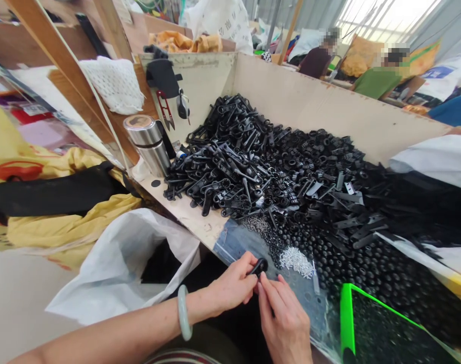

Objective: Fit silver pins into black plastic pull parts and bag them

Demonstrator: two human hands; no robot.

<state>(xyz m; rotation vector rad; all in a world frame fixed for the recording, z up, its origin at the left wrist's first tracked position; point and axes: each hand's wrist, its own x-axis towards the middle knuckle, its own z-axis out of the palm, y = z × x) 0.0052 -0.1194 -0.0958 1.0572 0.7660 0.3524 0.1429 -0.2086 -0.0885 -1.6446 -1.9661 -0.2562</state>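
Note:
My left hand (232,283), with a pale green bangle on the wrist, is closed around a small black plastic part with a ringed end (261,265). Close against its lower side, my right hand (285,316) has its fingertips pinched together; whatever they hold is hidden. Both hands are over the near edge of the bench. Just beyond them lie a heap of small silver pins (296,261) and a pile of tiny dark metal pieces (255,225). A slim metal tool (315,278) rests beside the silver pins.
Heaped black plastic parts (230,172) and round black beads (347,273) cover the walled bench. A steel thermos (149,144) stands at left, near hanging red snips (165,111). An open white sack (116,263) is at lower left, a green-edged tray (347,318) at lower right. Two people sit behind.

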